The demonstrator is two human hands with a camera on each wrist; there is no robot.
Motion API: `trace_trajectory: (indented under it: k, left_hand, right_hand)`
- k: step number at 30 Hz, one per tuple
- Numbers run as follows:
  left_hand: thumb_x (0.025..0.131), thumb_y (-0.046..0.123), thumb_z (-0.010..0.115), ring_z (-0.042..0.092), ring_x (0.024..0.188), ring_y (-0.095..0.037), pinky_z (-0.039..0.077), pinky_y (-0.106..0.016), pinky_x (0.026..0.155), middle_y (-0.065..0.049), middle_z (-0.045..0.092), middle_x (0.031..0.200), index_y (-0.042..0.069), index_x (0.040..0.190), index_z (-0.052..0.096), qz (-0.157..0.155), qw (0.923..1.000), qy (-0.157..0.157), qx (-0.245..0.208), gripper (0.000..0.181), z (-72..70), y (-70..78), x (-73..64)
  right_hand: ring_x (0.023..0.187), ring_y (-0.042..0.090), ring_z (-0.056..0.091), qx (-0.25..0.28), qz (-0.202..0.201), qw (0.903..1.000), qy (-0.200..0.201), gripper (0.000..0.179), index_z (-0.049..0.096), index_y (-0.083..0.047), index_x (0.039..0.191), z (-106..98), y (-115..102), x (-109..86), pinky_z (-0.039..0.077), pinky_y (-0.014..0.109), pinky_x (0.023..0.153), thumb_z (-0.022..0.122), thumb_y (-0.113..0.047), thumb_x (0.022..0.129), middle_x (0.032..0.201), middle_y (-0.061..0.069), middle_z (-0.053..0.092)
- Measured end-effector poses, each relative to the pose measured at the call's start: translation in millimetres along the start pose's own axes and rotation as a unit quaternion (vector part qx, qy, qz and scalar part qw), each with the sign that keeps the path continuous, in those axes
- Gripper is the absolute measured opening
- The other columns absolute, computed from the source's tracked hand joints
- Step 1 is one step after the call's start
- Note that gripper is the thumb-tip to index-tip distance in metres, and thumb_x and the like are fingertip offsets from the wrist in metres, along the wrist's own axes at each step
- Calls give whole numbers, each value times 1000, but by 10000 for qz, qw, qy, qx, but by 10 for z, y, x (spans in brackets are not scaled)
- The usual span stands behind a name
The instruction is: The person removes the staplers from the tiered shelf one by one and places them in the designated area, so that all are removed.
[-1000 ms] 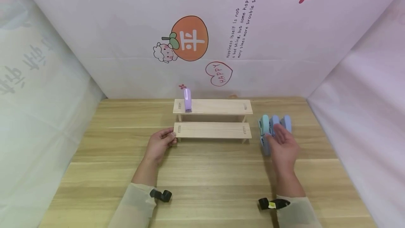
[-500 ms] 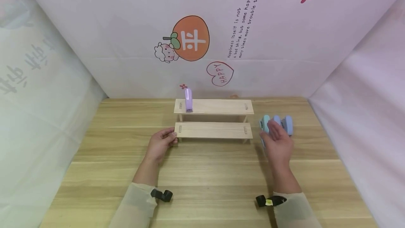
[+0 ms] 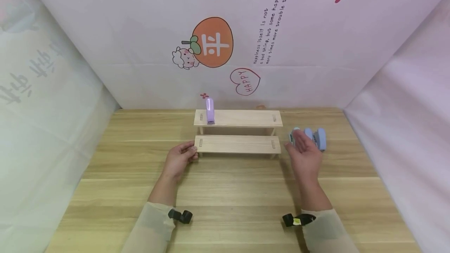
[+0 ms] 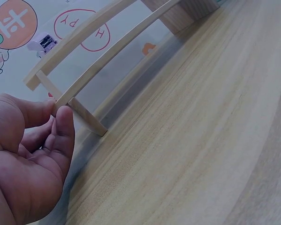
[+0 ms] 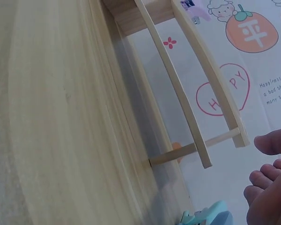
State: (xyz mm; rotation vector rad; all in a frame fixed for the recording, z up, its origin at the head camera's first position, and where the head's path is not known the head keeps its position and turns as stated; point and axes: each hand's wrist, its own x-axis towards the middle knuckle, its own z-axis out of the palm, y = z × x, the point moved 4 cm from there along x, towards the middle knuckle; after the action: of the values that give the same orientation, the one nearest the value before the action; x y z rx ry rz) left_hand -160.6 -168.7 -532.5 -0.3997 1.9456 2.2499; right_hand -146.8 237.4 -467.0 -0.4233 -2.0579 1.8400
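Note:
My left hand (image 3: 180,161) pinches the left end of the lower board of a two-tier wooden shelf (image 3: 239,144); thumb and finger meet at the board's corner in the left wrist view. A purple stapler (image 3: 210,111) stands on the left part of the upper tier. To the right of the shelf, my right hand (image 3: 305,157) hovers over a group of staplers, fingers loosely bent and holding nothing. It partly covers a teal stapler (image 5: 217,208). Two blue staplers, the outer one (image 3: 321,139) in plain sight, show beyond the fingers.
The shelf stands on a wood-grain table (image 3: 228,198) near its back edge. A white printed cloth (image 3: 299,81) hangs right behind it, and plain white cloth (image 3: 404,128) closes off the sides.
My right hand has shifted left and slightly away from me, covering more of the teal stapler. A blue-grey stapler seen in front of it earlier is now hidden. My left hand stays put.

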Motion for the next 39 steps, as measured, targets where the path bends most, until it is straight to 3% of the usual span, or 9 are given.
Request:
trace_trajectory:
  k: [8,28,39]
  left_hand:
    - [100,7,69,70,93,-21,63,-30,88,-18,67,118,-5,137,60,-3,9999,-73,69,39,-13,6,-12]
    - [99,5,69,70,92,-23,63,-29,86,-19,67,117,-7,137,59,18,10000,-25,43,41,-7,-7,13]
    - [100,5,69,70,92,-23,64,-30,87,-19,67,117,-6,136,61,19,10000,-29,62,39,-18,-9,17]
  right_hand:
    - [132,26,60,101,-175,9998,-73,51,66,-4,135,107,-67,3,50,37,111,79,3,86,139,14,65]
    - [134,23,58,-66,0,9987,-513,52,65,-10,138,320,-99,-29,47,34,115,82,-11,89,143,8,64]
    - [132,23,60,94,-384,9972,-637,49,67,-7,136,470,-154,-49,48,32,113,81,-7,89,139,9,66]
